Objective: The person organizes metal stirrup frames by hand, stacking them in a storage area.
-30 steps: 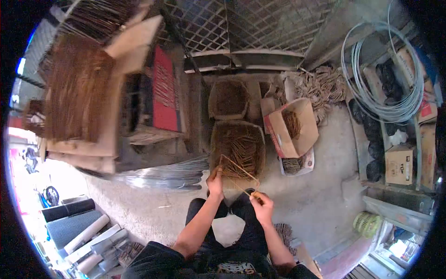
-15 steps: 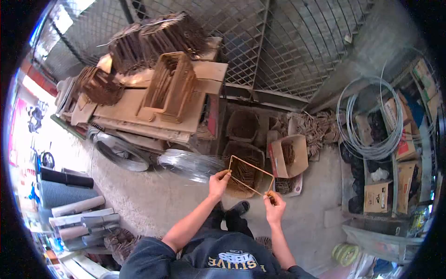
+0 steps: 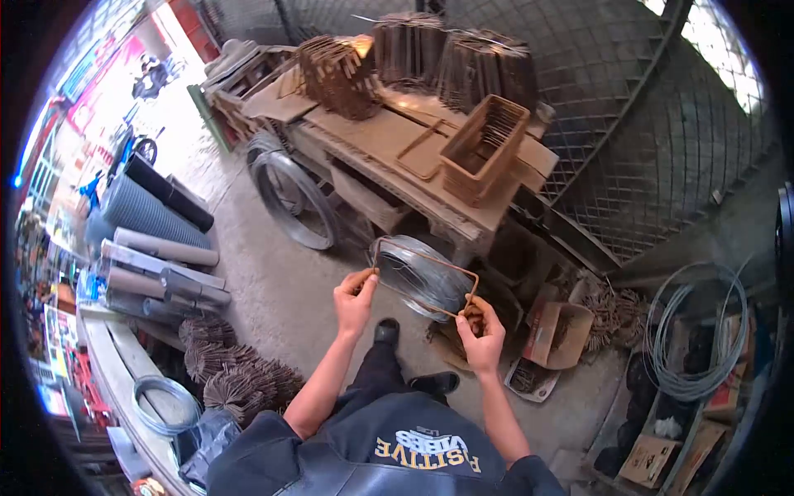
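The thin, rust-brown, rectangular wire frame [image 3: 430,257] could be slipping or twisting if one side's pinch were loosening, since only fingers are supporting it at its two ends. Its far corners could be snagging on the coil of shiny silver wire [image 3: 436,289] showing behind it if the hands were dipping. Swinging towards one o'clock, it could be knocking the tall brown stack of matching rectangles [image 3: 470,187] sitting near the edge of the dusty wooden desk [image 3: 356,147].

The frame is hanging tilted in mid-air near the centre of view, showing bent corners and slim, slightly uneven sides. The left hand [image 3: 354,304] is gripping its eight o'clock end; the right hand [image 3: 483,335] is closing around its four o'clock end.
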